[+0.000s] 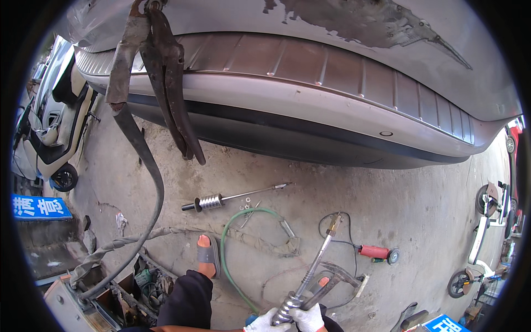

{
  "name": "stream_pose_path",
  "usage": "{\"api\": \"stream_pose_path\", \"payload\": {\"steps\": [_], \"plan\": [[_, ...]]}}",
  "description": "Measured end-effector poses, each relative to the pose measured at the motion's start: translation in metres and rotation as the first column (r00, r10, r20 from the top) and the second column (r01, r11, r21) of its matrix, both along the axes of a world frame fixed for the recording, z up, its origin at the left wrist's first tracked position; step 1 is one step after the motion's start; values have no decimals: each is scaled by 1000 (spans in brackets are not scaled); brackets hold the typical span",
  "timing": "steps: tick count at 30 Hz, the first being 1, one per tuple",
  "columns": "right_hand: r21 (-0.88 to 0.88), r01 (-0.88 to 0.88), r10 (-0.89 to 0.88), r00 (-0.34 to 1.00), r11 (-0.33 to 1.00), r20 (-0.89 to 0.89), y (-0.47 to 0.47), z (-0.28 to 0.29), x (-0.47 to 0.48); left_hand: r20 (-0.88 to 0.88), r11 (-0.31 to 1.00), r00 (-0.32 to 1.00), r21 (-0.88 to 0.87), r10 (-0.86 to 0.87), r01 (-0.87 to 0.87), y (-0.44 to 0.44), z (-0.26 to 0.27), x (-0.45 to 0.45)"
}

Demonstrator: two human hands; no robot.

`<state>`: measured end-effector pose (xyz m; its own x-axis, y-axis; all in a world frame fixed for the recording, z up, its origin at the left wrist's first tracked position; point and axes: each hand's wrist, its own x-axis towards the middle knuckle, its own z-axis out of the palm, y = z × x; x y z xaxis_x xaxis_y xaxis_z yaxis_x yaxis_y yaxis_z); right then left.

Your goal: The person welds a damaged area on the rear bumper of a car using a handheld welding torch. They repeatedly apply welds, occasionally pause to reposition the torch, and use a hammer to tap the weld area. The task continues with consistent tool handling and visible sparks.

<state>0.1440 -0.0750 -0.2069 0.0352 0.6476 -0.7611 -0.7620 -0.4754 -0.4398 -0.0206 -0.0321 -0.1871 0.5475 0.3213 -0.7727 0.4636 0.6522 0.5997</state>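
Note:
Both hands wear white gloves at the bottom middle. My left hand is closed on the ribbed metal weight of a slide hammer, whose rod points up and away. Right beside it, my right hand grips the handle of a hammer with a long curved head, close against the slide hammer. Before me is a car's rear bumper below a grey panel with a bare, scraped patch. Locking pliers and a cable clamp hang at the panel's left part.
A second slide hammer, a green hose and a red angle grinder lie on the concrete. A thick cable runs to a metal machine at lower left. Scooters stand at the right and left.

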Motion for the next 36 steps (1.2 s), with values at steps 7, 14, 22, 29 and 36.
{"api": "stream_pose_path", "payload": {"steps": [7, 14, 22, 29, 36], "plan": [[-117, 201, -209, 976, 973, -63, -11, -15, 8, 67, 934, 935, -63, -349, 353, 12, -21, 9], [-164, 260, -281, 952, 952, -120, -12, -2, 14, -410, 996, 908, -20, -86, 86, 7, -7, -16], [88, 256, -221, 929, 963, -296, -37, -15, 19, -356, 481, 926, -839, -128, -256, -14, -38, -20], [335, 168, -146, 985, 927, -91, -15, 33, 33, -232, 858, 942, -504, -242, 96, 0, -40, -19], [540, 4, -92, 986, 842, 137, 47, 100, 52, 51, 919, 994, -379, -92, 105, 64, 15, 7]]}}
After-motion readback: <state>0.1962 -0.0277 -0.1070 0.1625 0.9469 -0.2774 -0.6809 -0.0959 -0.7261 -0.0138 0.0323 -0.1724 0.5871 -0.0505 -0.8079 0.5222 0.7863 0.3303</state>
